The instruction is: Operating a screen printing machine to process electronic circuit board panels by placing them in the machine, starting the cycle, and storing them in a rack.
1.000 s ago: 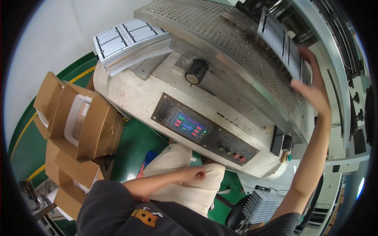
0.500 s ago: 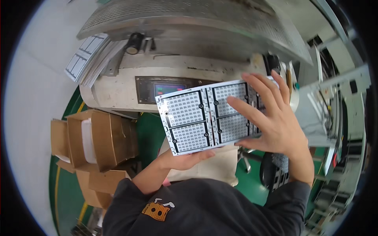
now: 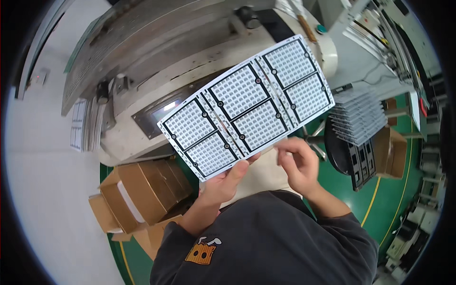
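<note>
A white circuit board panel [image 3: 244,97], split by black lines into several blocks of small parts, is held up in front of me. It tilts upward to the right. My left hand [image 3: 222,188] grips its near edge towards the left end, with the thumb on top and the other fingers hidden beneath. Just below the near edge, right of the middle, is my right hand [image 3: 302,170]. Its fingers are curled in close to the thumb, and the fingertips are slightly blurred. Whether anything is between them I cannot make out.
Behind the panel stands a pale machine [image 3: 194,64] with a small screen [image 3: 168,107]. A stack of similar panels [image 3: 79,124] leans at its left end. Cardboard boxes [image 3: 152,187] stand at lower left. On the right, a stack of grey trays [image 3: 358,114] sits by a black stool [image 3: 338,154].
My right hand has left the panel's top face and come down to its near edge, its spread fingers now curled. My view has turned to the right. The left hand still grips the panel.
</note>
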Available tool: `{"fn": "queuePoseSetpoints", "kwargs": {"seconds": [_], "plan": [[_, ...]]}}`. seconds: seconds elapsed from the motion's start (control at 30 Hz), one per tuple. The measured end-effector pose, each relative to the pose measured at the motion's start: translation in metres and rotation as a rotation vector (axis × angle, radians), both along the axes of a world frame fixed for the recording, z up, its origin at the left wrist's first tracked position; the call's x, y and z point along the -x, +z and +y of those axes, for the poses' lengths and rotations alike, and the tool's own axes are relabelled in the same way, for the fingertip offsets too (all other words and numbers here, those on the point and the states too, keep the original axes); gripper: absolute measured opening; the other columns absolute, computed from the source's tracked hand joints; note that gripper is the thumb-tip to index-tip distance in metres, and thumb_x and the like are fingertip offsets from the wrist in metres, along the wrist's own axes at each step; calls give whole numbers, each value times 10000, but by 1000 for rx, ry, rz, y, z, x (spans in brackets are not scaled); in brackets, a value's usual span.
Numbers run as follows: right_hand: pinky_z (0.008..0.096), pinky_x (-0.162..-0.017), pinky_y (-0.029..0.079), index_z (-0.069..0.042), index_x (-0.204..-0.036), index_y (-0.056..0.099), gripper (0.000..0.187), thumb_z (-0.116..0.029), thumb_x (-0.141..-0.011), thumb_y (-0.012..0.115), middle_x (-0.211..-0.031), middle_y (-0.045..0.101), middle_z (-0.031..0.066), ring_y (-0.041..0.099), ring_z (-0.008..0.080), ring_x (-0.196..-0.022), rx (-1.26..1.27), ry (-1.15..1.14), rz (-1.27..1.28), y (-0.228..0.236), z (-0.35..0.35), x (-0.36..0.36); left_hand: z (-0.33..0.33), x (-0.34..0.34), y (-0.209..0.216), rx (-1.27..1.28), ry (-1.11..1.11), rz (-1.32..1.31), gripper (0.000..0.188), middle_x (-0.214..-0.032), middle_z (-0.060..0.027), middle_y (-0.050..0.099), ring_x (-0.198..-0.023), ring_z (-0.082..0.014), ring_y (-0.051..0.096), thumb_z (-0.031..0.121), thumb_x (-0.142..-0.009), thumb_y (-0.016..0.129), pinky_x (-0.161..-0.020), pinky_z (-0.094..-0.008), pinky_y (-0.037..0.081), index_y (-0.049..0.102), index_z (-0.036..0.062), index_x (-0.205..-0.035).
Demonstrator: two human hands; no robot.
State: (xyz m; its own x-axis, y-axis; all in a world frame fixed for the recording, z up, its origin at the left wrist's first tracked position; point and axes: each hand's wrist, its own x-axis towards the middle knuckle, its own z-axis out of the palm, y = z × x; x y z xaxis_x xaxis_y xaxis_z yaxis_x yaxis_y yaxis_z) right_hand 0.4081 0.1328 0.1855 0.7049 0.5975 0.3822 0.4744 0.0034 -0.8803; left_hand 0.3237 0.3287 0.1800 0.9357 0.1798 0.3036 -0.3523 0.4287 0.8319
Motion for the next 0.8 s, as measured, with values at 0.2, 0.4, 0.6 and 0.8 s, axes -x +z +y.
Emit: {"fn": "queuePoseSetpoints", "kwargs": {"seconds": [0.2,0.4,0.6,0.8], "plan": [[297,-842,480,21,-1379,506,397,-193,-1048,561,-1076,653,73,579,131,-909,-619,-135,600,-15,84,45,13,3,5,-45,-40,46,295,-1260,-111,654,-1172,-191,617,38,-1022,557,-1002,-326,501,597,-29,-1307],[339,-887,548,17,-1373,498,384,-198,-1057,537,-1174,661,104,649,162,-985,-751,-222,633,-6,87,47,19,-3,2,-220,-55,2,289,-1249,-125,660,-1151,-231,630,32,-1000,596,-967,-324,501,621,-16,-1284],[321,-787,635,11,-1313,542,344,-202,-1043,554,-1125,703,103,721,165,-946,-603,-526,659,42,3,50,30,-22,-10,-702,-123,-302,317,-1192,-149,661,-1084,-309,643,35,-911,697,-934,-357,507,664,26,-1227],[229,-729,582,11,-1184,631,263,-196,-1038,563,-981,706,54,678,90,-823,-213,-1017,599,74,-116,85,42,-2,-61,-751,-484,-104,368,-1152,-149,656,-1059,-280,639,-9,-828,717,-909,-338,504,681,30,-1193]]}}
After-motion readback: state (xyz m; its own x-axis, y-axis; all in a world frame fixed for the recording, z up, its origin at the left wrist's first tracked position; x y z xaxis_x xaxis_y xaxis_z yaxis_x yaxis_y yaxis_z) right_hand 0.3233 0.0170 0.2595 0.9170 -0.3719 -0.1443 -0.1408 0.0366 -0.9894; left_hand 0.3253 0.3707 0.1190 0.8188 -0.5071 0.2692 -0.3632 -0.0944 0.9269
